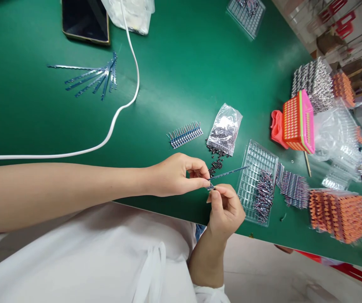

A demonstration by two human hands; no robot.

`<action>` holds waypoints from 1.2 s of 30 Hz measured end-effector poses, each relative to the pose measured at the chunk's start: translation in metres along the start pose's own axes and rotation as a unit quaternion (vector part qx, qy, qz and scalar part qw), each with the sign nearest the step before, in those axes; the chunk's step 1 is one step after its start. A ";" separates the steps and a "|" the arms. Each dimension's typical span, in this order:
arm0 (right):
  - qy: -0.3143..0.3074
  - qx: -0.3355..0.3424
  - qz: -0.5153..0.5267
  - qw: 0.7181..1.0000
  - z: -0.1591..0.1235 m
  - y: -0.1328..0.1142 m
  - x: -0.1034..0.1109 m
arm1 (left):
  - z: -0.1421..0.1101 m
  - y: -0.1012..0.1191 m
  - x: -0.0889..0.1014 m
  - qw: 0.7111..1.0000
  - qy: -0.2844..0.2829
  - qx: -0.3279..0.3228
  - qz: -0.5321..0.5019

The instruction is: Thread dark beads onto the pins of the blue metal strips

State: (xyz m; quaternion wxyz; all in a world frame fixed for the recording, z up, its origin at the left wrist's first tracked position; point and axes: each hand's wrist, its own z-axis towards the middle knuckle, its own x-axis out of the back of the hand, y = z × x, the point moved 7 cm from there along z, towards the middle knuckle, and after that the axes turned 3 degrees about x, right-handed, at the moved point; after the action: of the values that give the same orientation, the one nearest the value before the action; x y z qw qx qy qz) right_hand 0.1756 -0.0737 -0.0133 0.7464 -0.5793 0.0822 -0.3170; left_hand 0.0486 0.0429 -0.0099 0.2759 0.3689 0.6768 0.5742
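My left hand (184, 174) is closed, thumb and fingers pinching a thin blue circuit board strip (230, 172) that sticks out to the right. My right hand (227, 210) meets it just below, its thumb and forefinger pressed together on a small dark part at the strip's near end; the fingers hide most of that part. Beyond my hands, small black parts (215, 166) spill from a clear plastic bag (225, 128). A row of small blue boards with wires (185, 134) lies left of the bag.
Right of my hands sits a clear plastic tray (250, 168) holding wired pieces (264, 195). Farther right are orange stacked parts (339, 214) and an orange-pink basket (297, 122). A white cable (114, 120), blue strips (95, 75) and a phone (85, 21) lie to the left.
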 end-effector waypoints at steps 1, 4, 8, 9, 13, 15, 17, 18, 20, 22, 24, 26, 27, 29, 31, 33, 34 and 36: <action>0.000 -0.001 -0.007 1.000 0.000 0.000 0.000 | 0.000 0.000 0.000 1.000 0.000 0.001 0.000; -0.002 0.000 -0.019 1.000 0.000 0.000 0.000 | 0.001 0.000 0.000 1.000 0.000 0.003 0.000; -0.001 0.003 -0.021 1.000 0.000 -0.001 -0.001 | 0.000 0.000 -0.001 1.000 0.000 -0.001 0.000; -0.001 0.003 -0.019 1.000 0.000 0.000 0.000 | 0.000 0.000 -0.001 1.000 -0.001 -0.002 0.000; -0.004 -0.014 0.008 1.000 0.000 0.001 0.000 | 0.000 0.000 -0.001 1.000 -0.005 -0.003 0.003; -0.011 -0.027 0.018 0.999 -0.001 0.003 0.000 | 0.001 0.000 -0.001 1.000 -0.008 -0.002 0.005; -0.021 -0.041 0.027 0.999 -0.001 0.005 -0.001 | 0.002 -0.001 -0.001 1.000 -0.013 0.005 0.004; -0.026 -0.048 0.034 0.998 -0.001 0.007 0.000 | 0.002 -0.001 -0.002 1.000 -0.016 0.009 0.001; -0.039 -0.067 0.053 0.996 0.000 0.010 0.000 | 0.002 -0.002 -0.002 0.999 -0.024 0.020 -0.011; -0.057 -0.094 0.079 0.991 0.000 0.013 -0.001 | 0.002 -0.004 -0.004 0.998 -0.036 0.036 -0.025; -0.077 -0.121 0.106 0.984 0.000 0.016 -0.002 | 0.001 -0.007 -0.005 0.997 -0.046 0.057 -0.038; -0.093 -0.141 0.131 0.977 0.000 0.018 -0.003 | 0.001 -0.009 -0.007 0.995 -0.054 0.075 -0.048; -0.099 -0.148 0.140 0.974 0.000 0.019 -0.004 | 0.001 -0.010 -0.007 0.994 -0.056 0.080 -0.050; -0.107 -0.158 0.151 0.970 0.000 0.020 -0.005 | 0.002 -0.010 -0.007 0.994 -0.056 0.082 -0.050; -0.111 -0.165 0.153 0.968 0.000 0.021 -0.006 | 0.002 -0.010 -0.007 0.994 -0.051 0.079 -0.049; -0.112 -0.168 0.154 0.967 0.000 0.021 -0.006 | 0.002 -0.010 -0.006 0.994 -0.050 0.078 -0.050; -0.111 -0.169 0.155 0.967 0.000 0.022 -0.007 | 0.002 -0.010 -0.006 0.994 -0.051 0.078 -0.053; -0.110 -0.167 0.157 0.967 0.000 0.021 -0.006 | 0.002 -0.011 -0.007 0.993 -0.055 0.081 -0.063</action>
State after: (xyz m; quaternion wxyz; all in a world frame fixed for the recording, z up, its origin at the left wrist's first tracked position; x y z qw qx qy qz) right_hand 0.1786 -0.0678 -0.0346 0.6840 -0.7068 0.1417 -0.1119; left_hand 0.0517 0.0377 -0.0211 0.3171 0.3779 0.7268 0.4780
